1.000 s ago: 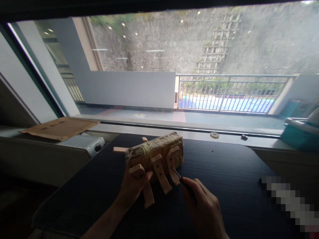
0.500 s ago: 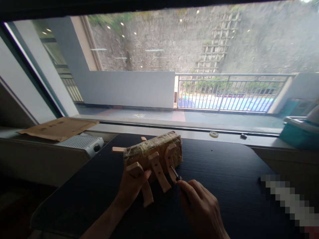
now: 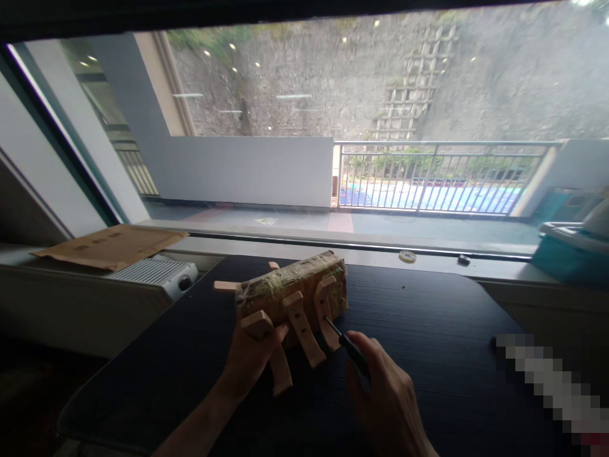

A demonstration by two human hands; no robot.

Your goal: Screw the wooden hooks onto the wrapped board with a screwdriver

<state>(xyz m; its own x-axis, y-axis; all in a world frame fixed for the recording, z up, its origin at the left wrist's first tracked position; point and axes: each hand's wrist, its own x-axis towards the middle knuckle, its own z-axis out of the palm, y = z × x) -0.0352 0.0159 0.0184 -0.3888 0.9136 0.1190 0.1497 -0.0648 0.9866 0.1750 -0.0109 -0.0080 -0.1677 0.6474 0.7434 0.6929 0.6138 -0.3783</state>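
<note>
"Fingers of the left hand [image 3: 252,352] first: how are they set?"

"They are curled snugly round the leftmost curved, light-brown wooden piece [image 3: 283,374], with the thumb laid against it; the other fingertips are hidden."

"And the long brown block wrapped in clear film [image 3: 288,284]?"

"It is seen just behind, slanted over the black wood-grained table [image 3: 428,330]. Along its near side, a second curved piece [image 3: 304,333] and a third curved piece [image 3: 325,309] are lined up."

"The right hand [image 3: 385,384]?"

"A slim black-handled screwdriver [image 3: 354,354] is gripped by its bent fingers, the metal tip held at the third piece."
</note>
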